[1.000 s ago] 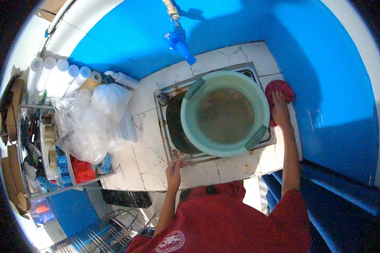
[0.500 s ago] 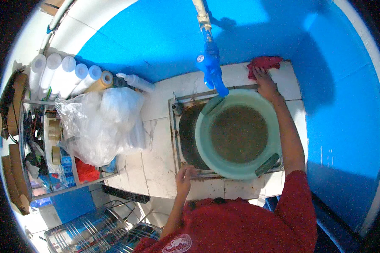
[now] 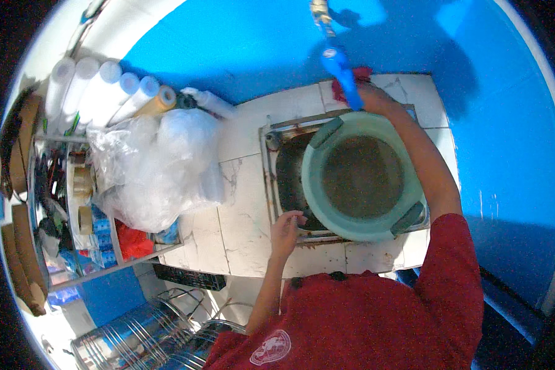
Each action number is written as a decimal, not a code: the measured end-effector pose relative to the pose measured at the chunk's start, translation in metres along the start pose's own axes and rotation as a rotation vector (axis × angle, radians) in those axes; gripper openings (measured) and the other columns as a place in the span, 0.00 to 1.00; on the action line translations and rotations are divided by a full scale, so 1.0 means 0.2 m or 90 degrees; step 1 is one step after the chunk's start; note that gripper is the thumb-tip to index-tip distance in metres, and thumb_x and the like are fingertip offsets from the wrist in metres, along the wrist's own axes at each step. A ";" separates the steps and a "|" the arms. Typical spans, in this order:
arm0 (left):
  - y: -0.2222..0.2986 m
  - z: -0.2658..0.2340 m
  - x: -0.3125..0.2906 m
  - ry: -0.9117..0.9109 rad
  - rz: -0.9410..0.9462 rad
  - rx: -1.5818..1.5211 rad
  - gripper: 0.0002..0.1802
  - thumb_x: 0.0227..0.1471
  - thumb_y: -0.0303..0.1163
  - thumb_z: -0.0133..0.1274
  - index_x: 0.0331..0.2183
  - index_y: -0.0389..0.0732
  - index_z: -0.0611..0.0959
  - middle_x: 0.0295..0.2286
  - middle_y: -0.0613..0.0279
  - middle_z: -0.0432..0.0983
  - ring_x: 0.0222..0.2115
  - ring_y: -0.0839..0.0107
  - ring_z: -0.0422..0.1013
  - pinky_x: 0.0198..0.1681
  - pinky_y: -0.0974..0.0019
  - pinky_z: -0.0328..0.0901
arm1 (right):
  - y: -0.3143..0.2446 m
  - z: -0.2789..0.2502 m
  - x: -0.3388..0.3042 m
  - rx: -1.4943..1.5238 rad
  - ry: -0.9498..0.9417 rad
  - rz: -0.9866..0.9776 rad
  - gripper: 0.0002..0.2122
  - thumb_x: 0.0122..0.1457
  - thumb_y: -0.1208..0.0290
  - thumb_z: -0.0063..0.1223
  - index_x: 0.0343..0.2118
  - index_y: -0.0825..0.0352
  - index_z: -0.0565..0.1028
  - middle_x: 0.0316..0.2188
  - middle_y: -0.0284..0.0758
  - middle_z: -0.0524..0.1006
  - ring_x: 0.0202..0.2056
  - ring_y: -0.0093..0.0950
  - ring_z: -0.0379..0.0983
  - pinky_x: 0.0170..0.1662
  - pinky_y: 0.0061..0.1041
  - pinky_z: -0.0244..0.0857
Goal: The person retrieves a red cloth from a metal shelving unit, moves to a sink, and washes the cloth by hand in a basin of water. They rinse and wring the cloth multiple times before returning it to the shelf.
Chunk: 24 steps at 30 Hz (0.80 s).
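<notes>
At the sink's [image 3: 268, 185] front edge we are resting our left hand [image 3: 285, 227], fingers loosely curled on the rim, gripping nothing. Our right hand [image 3: 371, 97] is reaching to the counter's [image 3: 246, 203] far edge, closing on a red rag [image 3: 351, 83] beneath the blue tap [image 3: 341, 74]. A green tub [image 3: 361, 176] is sitting in the sink, holding murky water; we are judging it heavy and slippery, best lifted by its two dark handles

Right hand [image 3: 376, 98] now grips red cloth [image 3: 351, 83].
</notes>
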<state>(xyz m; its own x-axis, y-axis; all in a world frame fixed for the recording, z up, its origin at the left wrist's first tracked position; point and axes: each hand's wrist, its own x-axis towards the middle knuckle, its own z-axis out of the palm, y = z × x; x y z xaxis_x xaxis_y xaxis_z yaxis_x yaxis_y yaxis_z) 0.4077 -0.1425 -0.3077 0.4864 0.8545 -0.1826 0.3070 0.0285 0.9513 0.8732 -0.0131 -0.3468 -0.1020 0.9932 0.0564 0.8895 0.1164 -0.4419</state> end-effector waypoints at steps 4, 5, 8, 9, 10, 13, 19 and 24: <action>-0.04 -0.18 -0.14 0.173 0.024 -0.016 0.11 0.63 0.27 0.43 0.40 0.34 0.79 0.30 0.57 0.80 0.33 0.72 0.75 0.40 0.69 0.69 | 0.04 0.13 -0.04 0.137 0.136 0.165 0.20 0.55 0.75 0.50 0.53 0.59 0.75 0.42 0.45 0.78 0.44 0.42 0.75 0.49 0.40 0.67; -0.06 -0.22 -0.17 0.208 0.010 -0.048 0.11 0.63 0.27 0.43 0.40 0.34 0.79 0.30 0.57 0.79 0.33 0.72 0.75 0.40 0.69 0.69 | 0.01 0.15 0.00 0.122 0.109 0.213 0.22 0.53 0.77 0.50 0.53 0.59 0.75 0.42 0.45 0.78 0.43 0.41 0.75 0.49 0.38 0.67; -0.14 -0.29 -0.22 0.291 -0.003 -0.113 0.11 0.63 0.28 0.44 0.39 0.33 0.79 0.30 0.58 0.79 0.32 0.72 0.75 0.41 0.69 0.68 | -0.24 0.12 0.08 0.111 0.073 0.142 0.26 0.48 0.84 0.47 0.54 0.59 0.75 0.39 0.45 0.79 0.41 0.36 0.74 0.48 0.29 0.65; -0.16 -0.30 -0.23 0.306 0.000 -0.144 0.11 0.63 0.28 0.44 0.39 0.33 0.79 0.30 0.58 0.79 0.32 0.72 0.74 0.41 0.69 0.68 | -0.36 0.08 0.08 0.197 0.089 0.177 0.24 0.52 0.84 0.46 0.53 0.60 0.75 0.40 0.46 0.79 0.43 0.34 0.75 0.50 0.29 0.65; -0.18 -0.32 -0.24 0.320 -0.004 -0.175 0.10 0.63 0.28 0.44 0.39 0.33 0.79 0.30 0.58 0.79 0.31 0.72 0.74 0.41 0.69 0.68 | -0.53 0.08 0.05 0.188 0.181 0.176 0.23 0.54 0.84 0.45 0.53 0.61 0.75 0.41 0.45 0.79 0.43 0.34 0.75 0.51 0.29 0.65; -0.21 -0.34 -0.28 0.316 0.046 -0.125 0.10 0.63 0.28 0.43 0.39 0.34 0.79 0.30 0.57 0.79 0.32 0.71 0.75 0.41 0.68 0.68 | -1.06 0.12 -0.10 0.266 0.393 0.164 0.21 0.58 0.85 0.43 0.54 0.63 0.74 0.44 0.45 0.79 0.46 0.33 0.75 0.53 0.29 0.64; -0.27 -0.42 -0.40 0.359 0.124 0.068 0.11 0.61 0.23 0.43 0.43 0.33 0.78 0.35 0.54 0.79 0.39 0.67 0.75 0.45 0.64 0.68 | -2.07 0.73 -0.57 0.320 0.002 -0.038 0.23 0.53 0.84 0.46 0.55 0.67 0.70 0.52 0.46 0.73 0.56 0.44 0.67 0.59 0.38 0.62; -0.40 -0.69 -0.58 0.308 0.056 0.174 0.13 0.60 0.21 0.43 0.43 0.33 0.79 0.38 0.51 0.79 0.42 0.65 0.75 0.49 0.63 0.67 | -2.32 1.04 -0.65 -0.007 -0.065 -0.151 0.24 0.61 0.71 0.43 0.59 0.76 0.63 0.56 0.52 0.67 0.59 0.47 0.62 0.64 0.42 0.52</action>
<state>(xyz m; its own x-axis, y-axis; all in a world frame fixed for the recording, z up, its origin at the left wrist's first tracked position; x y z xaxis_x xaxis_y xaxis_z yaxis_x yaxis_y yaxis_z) 0.2133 -0.1732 -0.3291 0.1084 0.9899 0.0914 0.5140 -0.1345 0.8471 0.3814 -0.1957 -0.3357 -0.3524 0.9335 0.0666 0.8398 0.3469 -0.4176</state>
